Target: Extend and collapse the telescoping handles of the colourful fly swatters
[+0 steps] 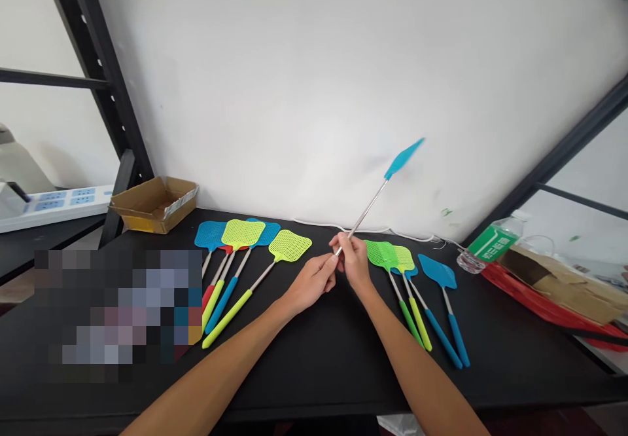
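Note:
I hold a fly swatter with a blue head (403,157) and a thin metal rod raised up to the right against the white wall. My right hand (352,260) grips the low end of the rod, fingers closed round it. My left hand (314,281) pinches the same end from the left, touching the right hand. On the black table (314,364), several swatters with blue and yellow-green heads (241,234) lie left of my hands. Several more green and blue ones (407,264) lie to the right.
An open cardboard box (153,204) stands at the table's back left, by a black rack post (98,76). A white power strip (53,204) lies further left. At the right lie a plastic bottle (490,242), brown paper and a red bag (549,292). A white cable runs along the wall.

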`<state>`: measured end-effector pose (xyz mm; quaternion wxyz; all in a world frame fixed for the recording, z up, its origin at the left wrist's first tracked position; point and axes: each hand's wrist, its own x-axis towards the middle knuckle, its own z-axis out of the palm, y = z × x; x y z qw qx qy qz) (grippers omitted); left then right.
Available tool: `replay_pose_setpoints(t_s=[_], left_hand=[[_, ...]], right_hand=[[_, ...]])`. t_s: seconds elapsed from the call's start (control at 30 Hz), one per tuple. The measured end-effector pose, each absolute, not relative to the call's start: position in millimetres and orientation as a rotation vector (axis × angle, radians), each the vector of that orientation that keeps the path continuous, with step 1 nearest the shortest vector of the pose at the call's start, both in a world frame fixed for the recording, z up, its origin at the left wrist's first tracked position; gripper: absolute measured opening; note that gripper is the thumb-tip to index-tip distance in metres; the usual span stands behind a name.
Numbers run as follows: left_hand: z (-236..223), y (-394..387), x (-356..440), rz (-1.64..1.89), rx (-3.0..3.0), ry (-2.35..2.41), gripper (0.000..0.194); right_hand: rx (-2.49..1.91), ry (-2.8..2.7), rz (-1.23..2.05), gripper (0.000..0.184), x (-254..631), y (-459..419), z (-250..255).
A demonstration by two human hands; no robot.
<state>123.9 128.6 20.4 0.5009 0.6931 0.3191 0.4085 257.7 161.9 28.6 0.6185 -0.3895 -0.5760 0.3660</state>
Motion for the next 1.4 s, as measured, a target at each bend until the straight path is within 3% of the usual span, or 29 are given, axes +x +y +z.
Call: replay_pose_setpoints(t_s=[0.4, 0.93, 1.4], left_hand=[[24.8, 128.1, 121.0, 0.847, 1.690, 0.841, 0.061], [19.1, 129.2, 124.5, 0.815, 1.716, 0.991, 0.072], [11.4, 134.6, 126.8, 0.928, 1.649, 0.946, 0.061]], right_hand=[[-0.921, -1.514, 0.876, 0.046, 253.5, 162.4, 25.1], [-1.040, -1.520, 1.154, 0.036, 252.3, 172.8, 20.1], [-0.915, -1.267, 1.105, 0.039, 251.1, 175.8, 20.5]])
